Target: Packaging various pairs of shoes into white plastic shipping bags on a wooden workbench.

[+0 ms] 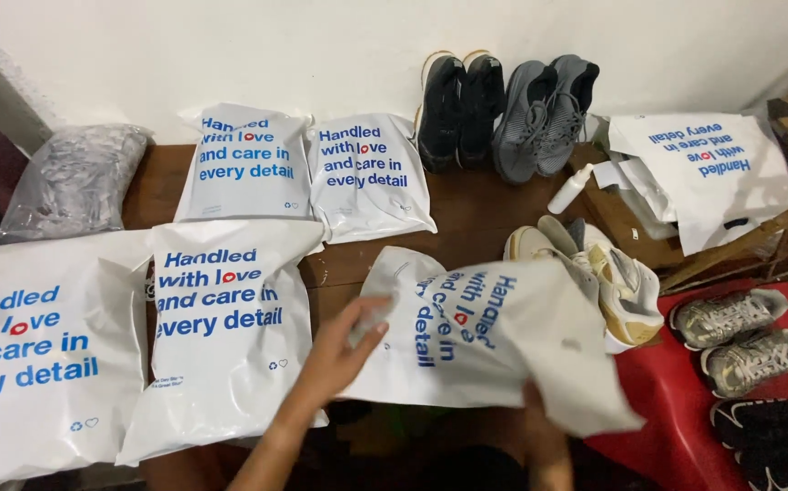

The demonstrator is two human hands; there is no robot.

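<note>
Four packed white mailers (230, 318) lie on brown table (476, 214).

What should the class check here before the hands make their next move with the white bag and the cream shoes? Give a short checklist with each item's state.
1. Left hand has a grip on the white bag: ok, it pinches the bag's left edge.
2. Right hand has a grip on the bag: ok, it holds the lower edge.
3. Bag mouth open: cannot tell, the opening is not visible.
4. Cream shoes within reach: ok, they lie right behind the bag, partly covered.
5. Both shoes of the pair present: ok, two lie side by side.
6. Bag free of the packed bag beside it: ok, a gap of table shows between them.
</note>
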